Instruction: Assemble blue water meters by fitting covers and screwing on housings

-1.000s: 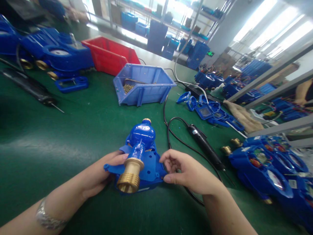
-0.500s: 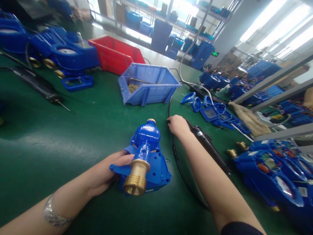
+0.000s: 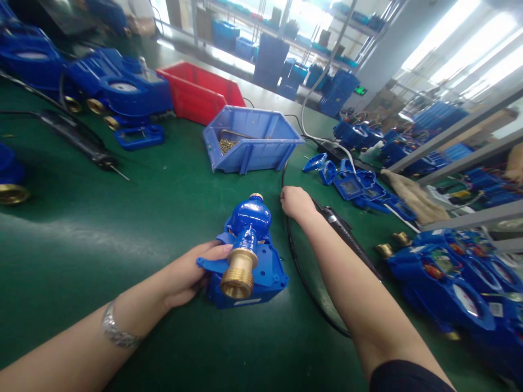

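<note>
While the left hand (image 3: 190, 275) grasps the blue water meter (image 3: 249, 256) by its side flange, thumb on top, the meter lies on the green table mat (image 3: 122, 228) just in front of the person, its brass threaded end (image 3: 239, 275) pointing back towards the camera. A metal bracelet (image 3: 116, 332) sits on that wrist. The right hand (image 3: 296, 202) is stretched forward beside the meter, resting with curled fingers on the rear end of a black electric screwdriver (image 3: 347, 239), where its black cable (image 3: 304, 283) loops away. Whether the fingers actually close on the tool I cannot tell. Beyond the meter stands a blue bin (image 3: 253, 139) holding small screws (image 3: 226, 145), with a red bin (image 3: 200, 95) behind it. More blue meters (image 3: 449, 277) lie to the right.
</note>
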Available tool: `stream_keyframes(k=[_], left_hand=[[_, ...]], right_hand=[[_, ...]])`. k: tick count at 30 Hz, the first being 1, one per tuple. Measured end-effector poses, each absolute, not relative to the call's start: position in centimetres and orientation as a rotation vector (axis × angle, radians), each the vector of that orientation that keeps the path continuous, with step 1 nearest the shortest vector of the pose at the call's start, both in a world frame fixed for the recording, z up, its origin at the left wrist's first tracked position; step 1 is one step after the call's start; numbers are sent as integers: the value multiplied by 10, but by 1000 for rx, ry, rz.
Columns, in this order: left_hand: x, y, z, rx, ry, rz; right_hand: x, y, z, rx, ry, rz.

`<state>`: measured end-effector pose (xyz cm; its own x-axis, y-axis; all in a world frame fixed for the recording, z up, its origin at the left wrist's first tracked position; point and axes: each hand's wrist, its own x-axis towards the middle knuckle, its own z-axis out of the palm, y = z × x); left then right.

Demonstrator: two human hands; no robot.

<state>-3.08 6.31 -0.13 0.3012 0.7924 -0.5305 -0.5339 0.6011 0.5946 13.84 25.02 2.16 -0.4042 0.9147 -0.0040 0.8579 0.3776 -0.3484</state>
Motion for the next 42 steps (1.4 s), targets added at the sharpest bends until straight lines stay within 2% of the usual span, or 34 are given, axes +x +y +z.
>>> stream_keyframes(k=[5,7,12,18,29,32,34,35,39,42], left_hand=[[-25,62,0,330,907,959],[-20,61,1,323,917,979],[-7,59,7,315,939,1025],[-3,58,10,317,937,995],[-5,56,9,322,975,946],[-7,55,9,323,1053,882],[-8,56,10,341,1075,844],[-8,57,10,351,1079,832],[-1,61,10,356,1054,828],[12,62,11,368,1044,815]], right_hand=[[167,170,65,-1528,-2206,552],[175,122,74,-1260,-2007,659],[164,45,57,-970,-2133,485],[147,45,33,-958,-2165,272],[156,42,38,-848,-2263,178],[192,71,43,-1149,-2146,-10],[223,104,42,-1698,-2036,-154],[237,122,40,-1838,-1996,-164],[275,178,18,-2115,-1932,-101],[285,192,3,-2143,-1899,36]])
